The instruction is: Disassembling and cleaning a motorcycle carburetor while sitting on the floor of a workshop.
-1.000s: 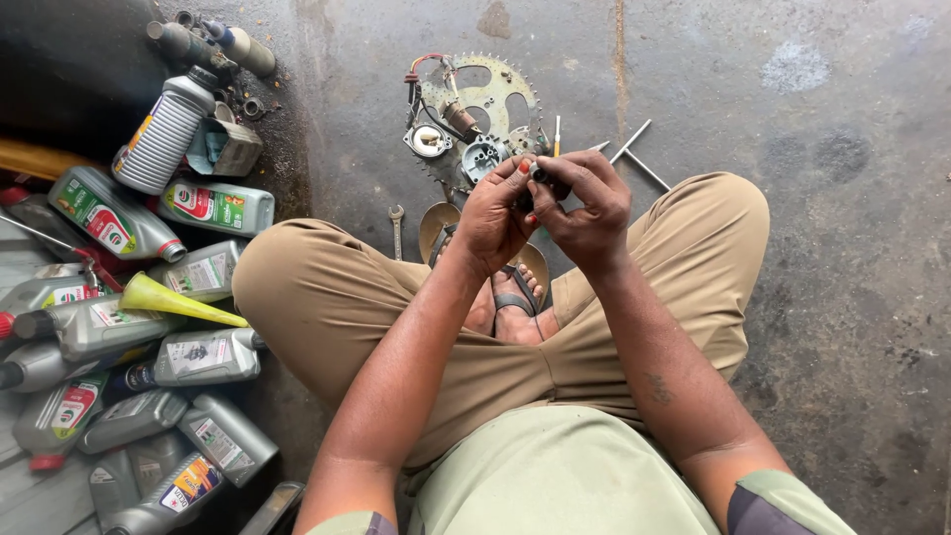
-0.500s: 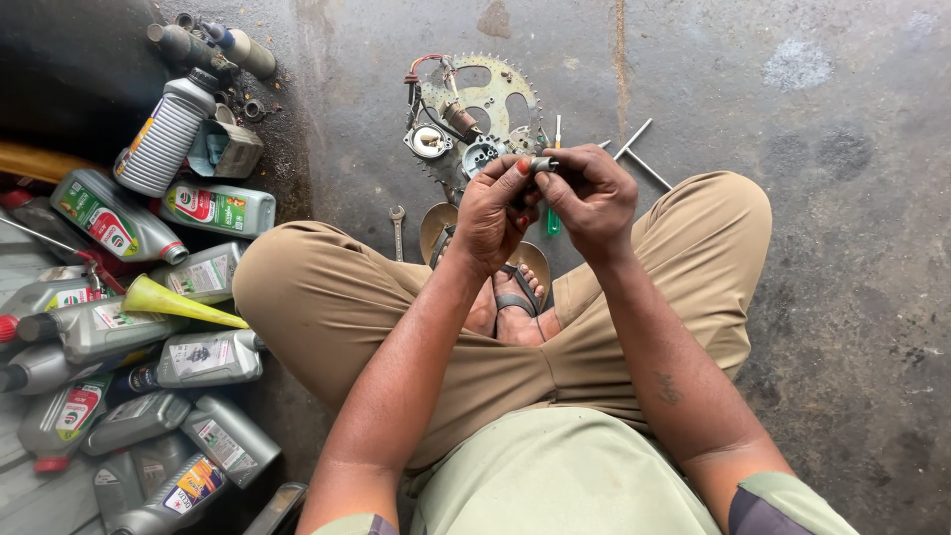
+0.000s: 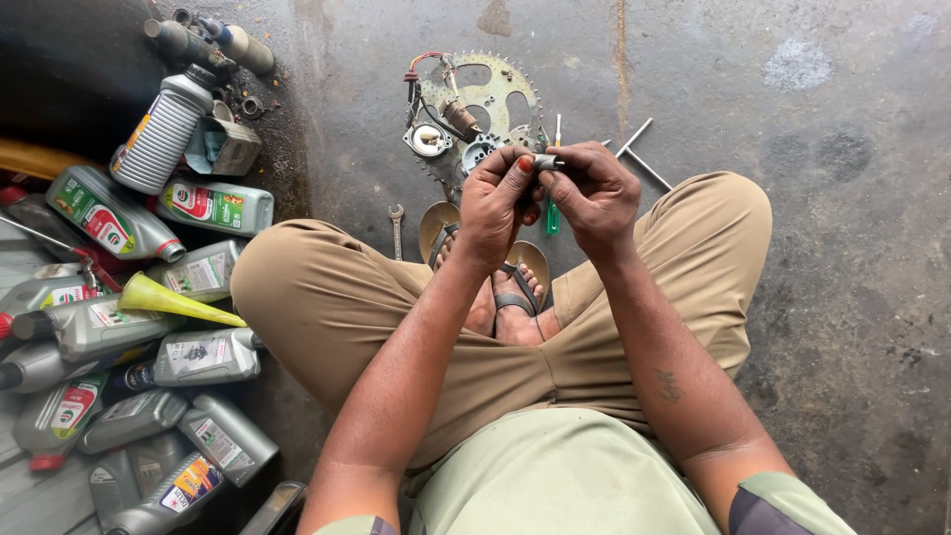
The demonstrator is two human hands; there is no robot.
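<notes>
Person sits cross-legged on a grey concrete floor, khaki trousers, sandals on both feet. Both hands raised together above the feet, just in front of the knees.

Left hand: fingers curled, thumb and fingertips pinched on a small grey metal part. Right hand: closed on the same part from the other side, fingers folded over it. The part sits between the two sets of fingertips, held in the air over the floor. Its exact shape is too small to tell; it looks short and cylindrical.

A green-handled screwdriver shows just behind the hands, upright in the view; cannot tell whether the right hand grips it or it lies on the floor below.

Floor beyond the hands: a large toothed sprocket lying flat, with small round metal parts and a short wire on it. Two thin metal rods lie crossed to the right of the sprocket. A small open-ended spanner lies near the left knee.

Person's left side: a pile of grey oil bottles on their sides, a yellow funnel resting across them, one ribbed white bottle farther up.
</notes>
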